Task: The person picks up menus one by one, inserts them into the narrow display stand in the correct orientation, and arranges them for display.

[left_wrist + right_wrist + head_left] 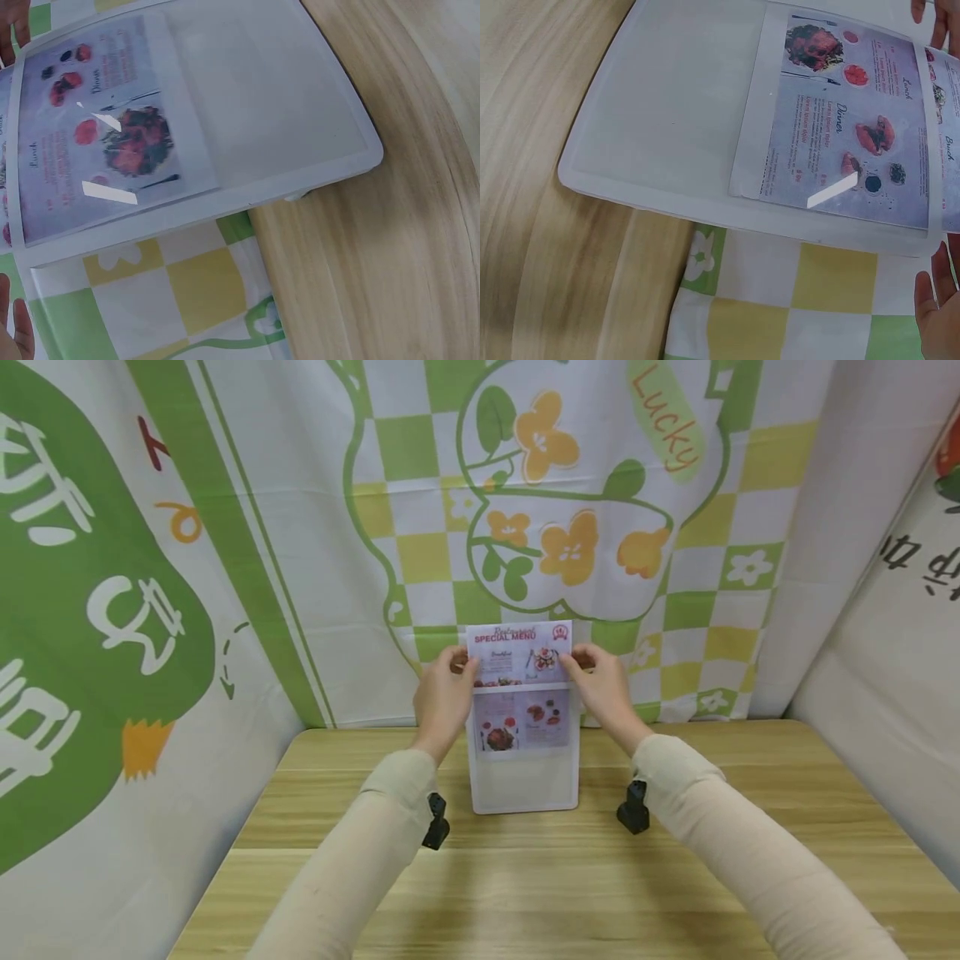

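Observation:
A clear upright sign holder (525, 781) stands on the wooden table (570, 877) near the back curtain. A printed menu sheet (520, 652) headed "SPECIAL MENU" is partly down inside it, its top sticking out above the holder's rim. My left hand (444, 693) pinches the sheet's left edge and my right hand (602, 687) pinches its right edge. In the left wrist view the holder (285, 97) and menu sheet (105, 135) show, with fingertips (15, 334) at the frame's edge. The right wrist view has the holder (675, 120), the menu sheet (847, 142) and fingertips (937, 304).
A green, yellow and white checked curtain (525, 510) with flowers hangs right behind the holder. Cloth walls close in the left (97, 652) and right (892, 635) sides. A small black camera mount sits on each wrist (436, 821) (633, 808). Bare wood lies in front of the holder.

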Available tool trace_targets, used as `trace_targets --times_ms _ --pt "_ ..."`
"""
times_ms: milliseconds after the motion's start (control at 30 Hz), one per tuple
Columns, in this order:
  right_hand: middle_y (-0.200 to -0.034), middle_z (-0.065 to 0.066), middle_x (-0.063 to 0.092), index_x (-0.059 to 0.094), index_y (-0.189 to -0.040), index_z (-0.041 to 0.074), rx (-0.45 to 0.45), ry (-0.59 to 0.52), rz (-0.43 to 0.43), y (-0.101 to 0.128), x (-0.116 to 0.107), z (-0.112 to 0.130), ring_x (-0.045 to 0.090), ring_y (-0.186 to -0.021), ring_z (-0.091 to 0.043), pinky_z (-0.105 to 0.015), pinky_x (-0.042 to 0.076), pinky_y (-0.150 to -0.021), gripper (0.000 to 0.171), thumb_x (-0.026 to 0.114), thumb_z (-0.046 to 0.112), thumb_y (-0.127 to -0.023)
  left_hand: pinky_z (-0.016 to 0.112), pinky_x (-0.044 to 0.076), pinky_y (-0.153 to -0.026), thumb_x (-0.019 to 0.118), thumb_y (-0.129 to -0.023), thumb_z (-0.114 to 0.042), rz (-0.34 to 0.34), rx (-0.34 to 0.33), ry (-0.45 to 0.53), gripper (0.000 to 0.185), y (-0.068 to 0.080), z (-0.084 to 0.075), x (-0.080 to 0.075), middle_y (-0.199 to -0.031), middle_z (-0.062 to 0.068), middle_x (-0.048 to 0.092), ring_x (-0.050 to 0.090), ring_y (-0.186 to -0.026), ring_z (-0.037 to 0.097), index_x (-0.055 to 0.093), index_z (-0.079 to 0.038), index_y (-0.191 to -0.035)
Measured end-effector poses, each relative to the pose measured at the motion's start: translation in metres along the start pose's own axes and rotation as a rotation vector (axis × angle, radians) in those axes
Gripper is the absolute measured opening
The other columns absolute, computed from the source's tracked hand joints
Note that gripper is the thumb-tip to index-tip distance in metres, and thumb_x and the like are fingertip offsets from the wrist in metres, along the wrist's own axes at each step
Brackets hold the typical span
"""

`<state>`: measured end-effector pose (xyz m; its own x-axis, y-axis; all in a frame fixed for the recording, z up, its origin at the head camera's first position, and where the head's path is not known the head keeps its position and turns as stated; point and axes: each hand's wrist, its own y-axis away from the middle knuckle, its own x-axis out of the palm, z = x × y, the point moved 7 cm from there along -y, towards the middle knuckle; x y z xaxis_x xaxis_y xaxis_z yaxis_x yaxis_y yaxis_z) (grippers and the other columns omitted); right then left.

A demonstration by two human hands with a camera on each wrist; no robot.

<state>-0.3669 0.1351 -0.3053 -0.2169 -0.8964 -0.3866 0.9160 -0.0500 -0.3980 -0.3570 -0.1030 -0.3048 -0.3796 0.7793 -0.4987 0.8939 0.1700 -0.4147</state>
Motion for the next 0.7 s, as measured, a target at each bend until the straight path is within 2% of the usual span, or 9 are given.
trace_targets --times_ms 167,500,700 --pt "-0.109 -0.022 0.067 0.065 -0.112 -0.006 -0.012 0.016 0.007 0.0 0.001 -0.003 0.061 -0.102 -0.032 -0.042 0.049 -0.091 0.028 0.063 0.019 -0.099 0.038 0.046 -0.077 0.063 -0.098 -0.034 -0.044 -0.006 0.021 0.032 -0.001 -0.002 -0.002 -0.104 -0.002 0.069 0.062 -0.092 0.016 0.064 -0.013 -0.122" --pt "-0.104 -0.014 0.068 0.067 -0.109 0.001 -0.064 -0.034 -0.019 -0.007 -0.006 0.017 0.06 -0.098 -0.024 -0.037 0.048 -0.086 0.024 0.065 0.022 -0.098 0.037 0.045 -0.079 0.064 -0.098 -0.033 -0.01 -0.011 0.021 0.03 0.007 0.005 0.003 -0.104 0.0 0.068 0.061 -0.091 0.017 0.064 -0.012 -0.12" --pt "-0.099 -0.014 0.07 0.068 -0.109 0.001 -0.102 -0.028 -0.025 -0.008 -0.008 0.021 0.061 -0.092 -0.022 -0.032 0.047 -0.081 0.02 0.067 0.018 -0.096 0.036 0.046 -0.074 0.064 -0.097 -0.034 -0.009 -0.004 0.019 0.033 0.008 0.002 0.004 -0.105 -0.001 0.069 0.062 -0.088 0.017 0.064 -0.013 -0.122"
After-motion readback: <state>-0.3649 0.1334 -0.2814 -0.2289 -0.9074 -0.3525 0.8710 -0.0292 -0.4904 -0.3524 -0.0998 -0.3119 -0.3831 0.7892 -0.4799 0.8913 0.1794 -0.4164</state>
